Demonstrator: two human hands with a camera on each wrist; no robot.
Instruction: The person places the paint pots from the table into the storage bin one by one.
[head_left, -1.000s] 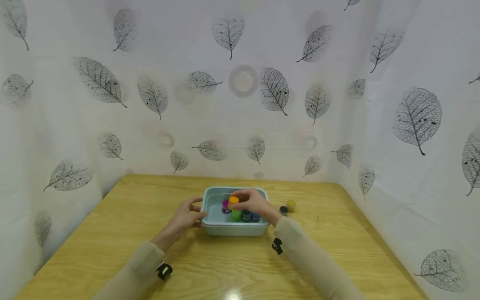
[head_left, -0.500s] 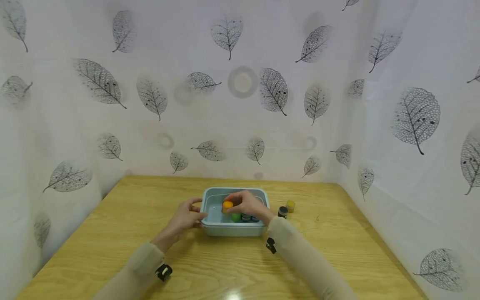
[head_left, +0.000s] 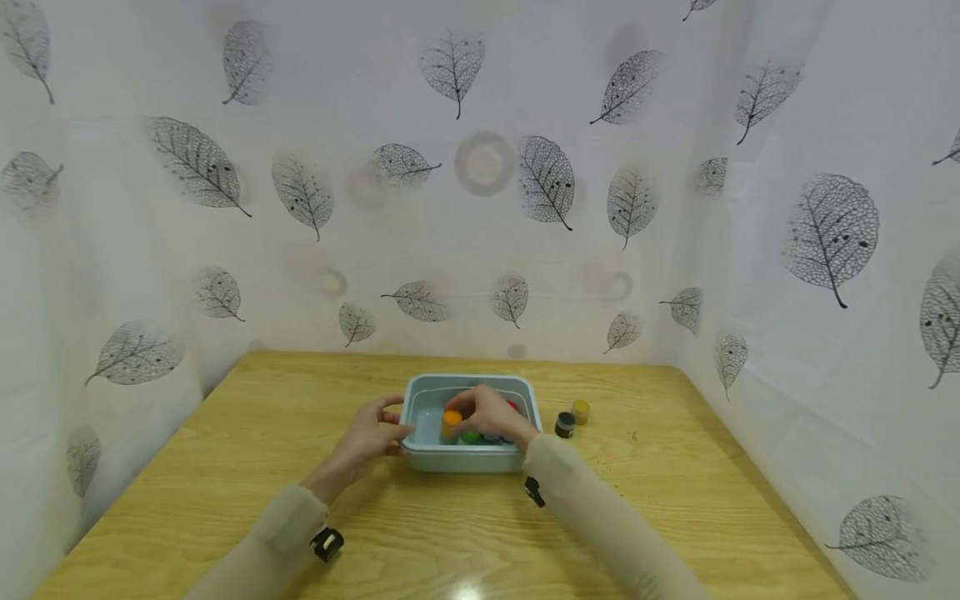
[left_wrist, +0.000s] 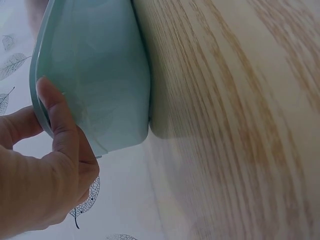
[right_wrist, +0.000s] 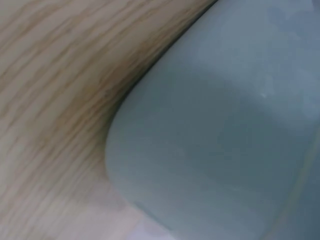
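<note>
A light blue plastic basin [head_left: 468, 462] stands on the wooden table with several small lidded jars inside. My left hand [head_left: 366, 437] holds its left rim; in the left wrist view the digits of that hand [left_wrist: 52, 165] lie on both sides of the rim. Inside the basin, my right hand [head_left: 489, 413] pinches a small jar with an orange lid [head_left: 452, 418], low in the left-middle part. A green jar [head_left: 471, 437] is just right of it, and a bit of red [head_left: 513, 405] shows behind my hand. The right hand hides the other jars. In the right wrist view, only the basin's wall [right_wrist: 200, 140] and wood appear.
Right of the basin, a black-lidded jar [head_left: 565, 424] and a yellow jar [head_left: 581, 412] stand on the table [head_left: 660, 492]. A white curtain with leaf prints [head_left: 480, 242] surrounds the table's back and sides.
My right hand has carried the orange-lidded jar left and lower into the basin. A red spot has come into view behind the hand. My left hand has stayed on the rim.
</note>
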